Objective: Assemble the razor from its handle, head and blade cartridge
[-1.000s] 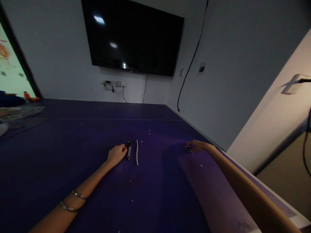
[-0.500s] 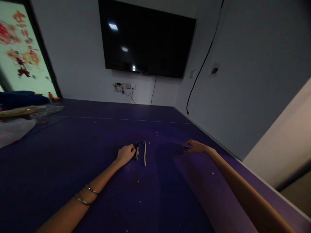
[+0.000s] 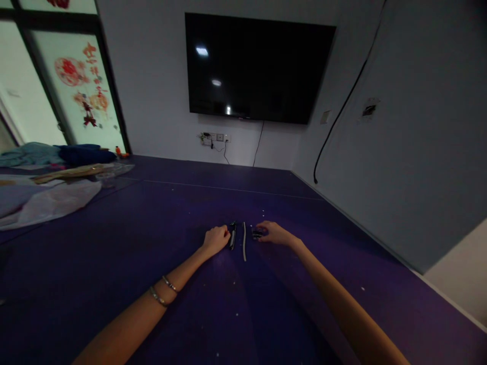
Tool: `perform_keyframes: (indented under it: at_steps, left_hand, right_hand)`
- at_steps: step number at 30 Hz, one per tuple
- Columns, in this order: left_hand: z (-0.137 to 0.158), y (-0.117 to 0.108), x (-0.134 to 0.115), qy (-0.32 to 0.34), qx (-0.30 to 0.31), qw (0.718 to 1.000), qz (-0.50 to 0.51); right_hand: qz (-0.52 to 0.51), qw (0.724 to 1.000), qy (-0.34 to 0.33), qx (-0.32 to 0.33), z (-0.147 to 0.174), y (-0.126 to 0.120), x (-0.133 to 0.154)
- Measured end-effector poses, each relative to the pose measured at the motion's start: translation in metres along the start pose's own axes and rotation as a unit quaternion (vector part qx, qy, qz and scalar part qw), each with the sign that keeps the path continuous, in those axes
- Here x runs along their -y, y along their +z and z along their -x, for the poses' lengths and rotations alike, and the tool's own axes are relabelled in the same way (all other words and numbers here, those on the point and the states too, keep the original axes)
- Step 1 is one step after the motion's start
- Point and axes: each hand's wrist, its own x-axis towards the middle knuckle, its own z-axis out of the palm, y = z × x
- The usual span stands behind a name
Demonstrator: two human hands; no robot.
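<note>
My left hand (image 3: 216,240) is closed, its fingers curled against a slim dark object with a pale strip (image 3: 233,238) that stands or lies on the purple surface; its kind is unclear. Just right of that lies a thin whitish strip (image 3: 244,242), slightly bent, touched by neither hand. On the strip's other side, my right hand (image 3: 274,234) pinches small dark pieces with light edges (image 3: 257,233), low over or on the surface. They are too small and dim to name.
The broad purple surface (image 3: 182,314) carries scattered white specks. Plastic bags (image 3: 63,203) and folded cloth (image 3: 87,153) lie at the far left. A television (image 3: 258,66) hangs on the back wall, and a black cable (image 3: 338,114) runs down the right wall.
My right hand has moved left with the small dark pieces, close to the whitish strip. My left hand stays at the slim dark object. The camera view has turned left.
</note>
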Motion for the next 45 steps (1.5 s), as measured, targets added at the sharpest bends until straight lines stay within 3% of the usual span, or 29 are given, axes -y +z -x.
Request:
perform_keyframes:
  at_steps: [5, 13, 45]
  left_hand:
    - [-0.001, 0.002, 0.001, 0.006, -0.003, 1.0, -0.001]
    - [0.001, 0.001, 0.0, 0.008, 0.0, 1.0, 0.0]
    - [0.002, -0.002, -0.001, 0.002, 0.006, 1.0, 0.01]
  right_hand:
    - [-0.001, 1.0, 0.024, -0.004, -0.01, 0.013, -0.003]
    - [-0.04, 0.999, -0.002, -0.027, -0.008, 0.02, -0.013]
    - [-0.038, 0.999, -0.011, -0.027, -0.009, 0.022, -0.016]
